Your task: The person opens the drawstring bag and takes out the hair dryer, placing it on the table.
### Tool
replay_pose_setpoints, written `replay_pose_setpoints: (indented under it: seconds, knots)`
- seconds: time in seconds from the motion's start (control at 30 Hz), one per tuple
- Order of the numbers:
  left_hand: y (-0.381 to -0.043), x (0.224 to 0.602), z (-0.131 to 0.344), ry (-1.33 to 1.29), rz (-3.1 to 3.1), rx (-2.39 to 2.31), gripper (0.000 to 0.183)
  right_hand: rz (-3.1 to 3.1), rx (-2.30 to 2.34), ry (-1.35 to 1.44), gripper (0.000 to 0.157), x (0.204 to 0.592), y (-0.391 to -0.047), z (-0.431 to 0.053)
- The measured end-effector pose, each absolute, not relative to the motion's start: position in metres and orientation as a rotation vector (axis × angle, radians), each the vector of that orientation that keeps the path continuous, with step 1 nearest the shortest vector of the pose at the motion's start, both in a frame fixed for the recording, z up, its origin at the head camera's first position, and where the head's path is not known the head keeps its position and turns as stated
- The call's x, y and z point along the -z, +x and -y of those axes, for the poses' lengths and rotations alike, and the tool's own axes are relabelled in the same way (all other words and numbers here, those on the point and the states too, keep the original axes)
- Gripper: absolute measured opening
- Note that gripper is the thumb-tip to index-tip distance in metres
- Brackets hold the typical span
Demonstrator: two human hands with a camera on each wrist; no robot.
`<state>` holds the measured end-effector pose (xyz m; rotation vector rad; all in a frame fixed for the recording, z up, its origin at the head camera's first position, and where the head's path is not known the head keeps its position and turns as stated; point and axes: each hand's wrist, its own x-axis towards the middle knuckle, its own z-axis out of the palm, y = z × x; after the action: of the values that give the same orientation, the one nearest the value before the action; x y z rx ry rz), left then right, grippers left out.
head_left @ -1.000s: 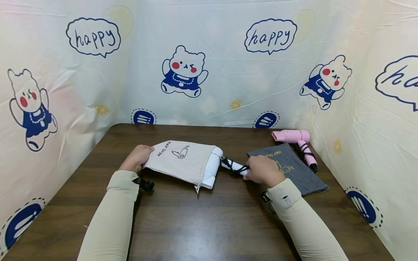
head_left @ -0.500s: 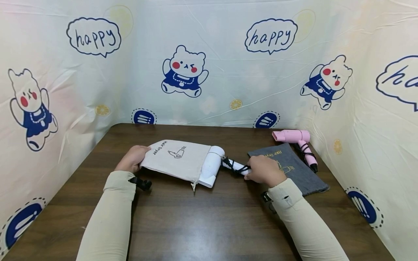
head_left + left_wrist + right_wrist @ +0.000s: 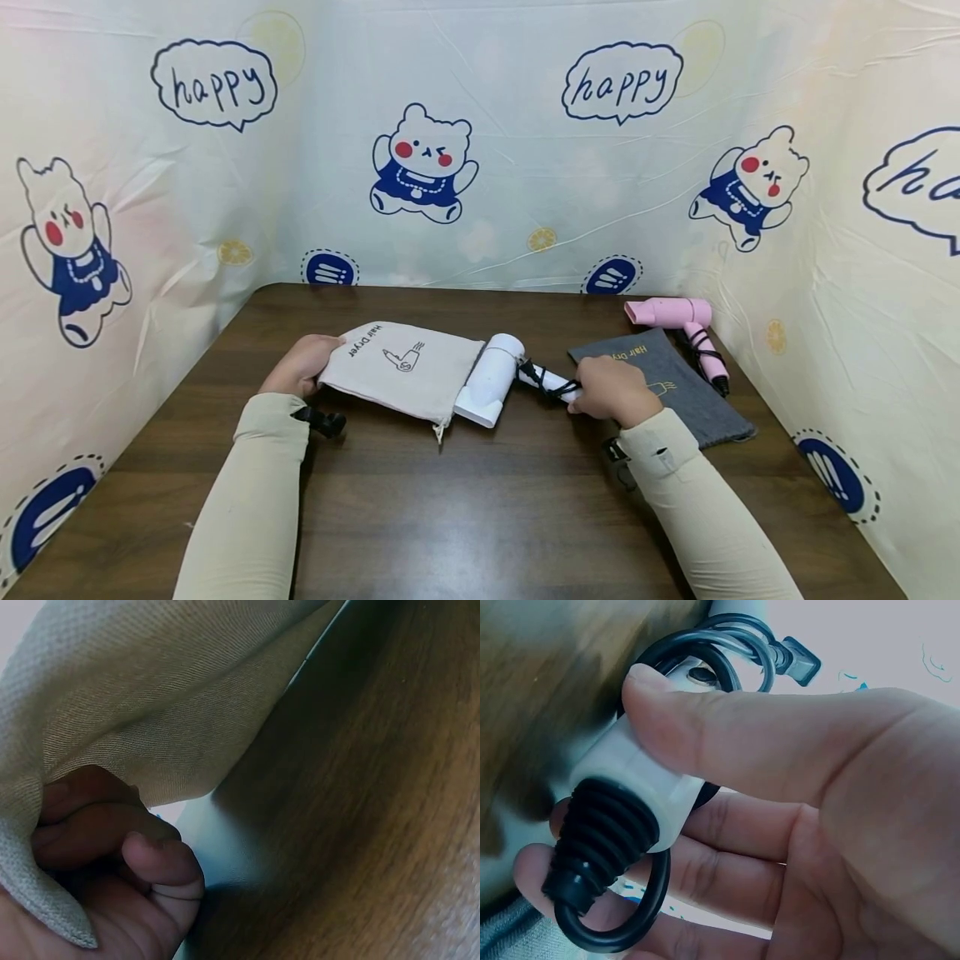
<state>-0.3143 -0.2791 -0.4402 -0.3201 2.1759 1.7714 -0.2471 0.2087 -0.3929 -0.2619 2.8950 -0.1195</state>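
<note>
A light beige cloth drawstring bag (image 3: 408,371), printed "Hair Dryer", is held at its closed left end by my left hand (image 3: 302,367). In the left wrist view the fingers (image 3: 97,817) curl into the bag's fabric (image 3: 172,712). My right hand (image 3: 615,390) grips the handle of a white hair dryer (image 3: 491,379). The dryer's barrel lies right at the bag's mouth, outside the cloth. Up close in the right wrist view, thumb and fingers pinch the white handle (image 3: 622,761), with its black cord (image 3: 682,645) wound round it.
A dark grey bag (image 3: 705,408) with gold "Hair Dryer" print lies partly under the right hand. Behind it on the right rests a pink hair dryer (image 3: 671,313) with a black cord. Printed cloth walls (image 3: 450,250) border the brown table (image 3: 450,517).
The white hair dryer's barrel has come out of the bag's mouth as the bag slid left with my left hand. My right hand has shifted slightly right, holding the handle.
</note>
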Motion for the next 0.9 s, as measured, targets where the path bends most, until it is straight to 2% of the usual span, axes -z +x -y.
replay_pose_setpoints:
  seconds: [0.9]
  knots:
    - [-0.3152, 0.4411, 0.2701, -0.267, -2.324, -1.564, 0.055, -2.888, 0.142, -0.189, 0.031, 0.3976, -0.2530, -0.2172]
